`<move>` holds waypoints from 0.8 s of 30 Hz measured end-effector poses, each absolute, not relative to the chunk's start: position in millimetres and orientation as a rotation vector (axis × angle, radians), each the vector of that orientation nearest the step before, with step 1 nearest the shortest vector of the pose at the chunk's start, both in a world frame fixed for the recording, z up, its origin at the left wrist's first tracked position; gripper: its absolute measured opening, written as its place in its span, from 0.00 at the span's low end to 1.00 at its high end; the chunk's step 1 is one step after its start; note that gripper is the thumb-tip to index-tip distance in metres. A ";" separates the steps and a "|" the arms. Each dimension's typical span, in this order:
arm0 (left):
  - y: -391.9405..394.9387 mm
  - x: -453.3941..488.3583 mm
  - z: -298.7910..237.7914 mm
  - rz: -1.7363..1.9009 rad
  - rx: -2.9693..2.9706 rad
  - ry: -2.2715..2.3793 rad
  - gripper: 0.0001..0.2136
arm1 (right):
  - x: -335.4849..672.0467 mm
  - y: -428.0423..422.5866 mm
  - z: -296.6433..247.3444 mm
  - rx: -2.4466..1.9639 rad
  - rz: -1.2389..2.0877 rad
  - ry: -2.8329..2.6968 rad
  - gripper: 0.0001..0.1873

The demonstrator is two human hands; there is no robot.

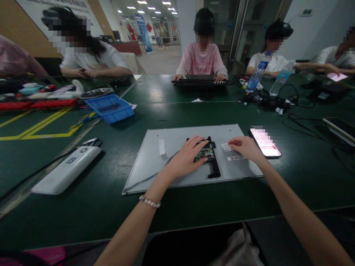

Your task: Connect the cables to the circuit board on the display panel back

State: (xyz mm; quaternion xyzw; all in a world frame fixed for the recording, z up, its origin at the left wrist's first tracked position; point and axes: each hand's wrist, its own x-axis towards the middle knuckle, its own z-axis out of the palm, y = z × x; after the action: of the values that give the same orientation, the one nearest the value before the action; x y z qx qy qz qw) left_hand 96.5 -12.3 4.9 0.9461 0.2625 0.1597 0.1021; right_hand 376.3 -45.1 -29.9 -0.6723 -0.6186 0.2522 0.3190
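Observation:
A flat grey-white panel (177, 138), apparently the back of a display, lies on the green table. Near its middle sits a black plastic bracket (214, 168) with a green circuit board (206, 153). My left hand (191, 151) rests over the bracket and board, fingers spread, covering their left part. A grey cable (144, 180) runs from there to the panel's lower left corner. On the right, my right hand (244, 147) has thumb and fingertips pinched at the edge of a small white label (226, 147). Whatever sits between those fingertips is hidden. Below is a barcode sticker (235, 158).
A lit phone (265, 143) lies beside the panel's right edge. To the left are a white power bank (69, 168) with a cable and a blue bin (111, 108). Bottles (257, 75) stand at the back right. Several people sit across the table; one holds a dark panel (203, 84).

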 end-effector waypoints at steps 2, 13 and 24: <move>-14.4 99.0 5.0 0.463 2.812 0.751 0.24 | 371.8 -47.8 -25.6 -1.667 0.817 -1.580 0.11; -22.8 109.4 4.4 0.389 2.960 0.696 0.21 | 346.5 -41.9 -36.5 -1.475 1.045 -1.618 0.09; -29.1 121.8 -2.7 0.312 3.040 0.725 0.16 | 332.4 -45.0 -36.5 -1.518 0.812 -1.655 0.08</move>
State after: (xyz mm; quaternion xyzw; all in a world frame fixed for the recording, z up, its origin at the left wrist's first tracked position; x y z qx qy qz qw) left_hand 121.8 -29.1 -2.7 0.9679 0.2310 0.0994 0.0005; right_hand 332.4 -45.0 -36.5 -0.5910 -0.6444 0.3161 0.3682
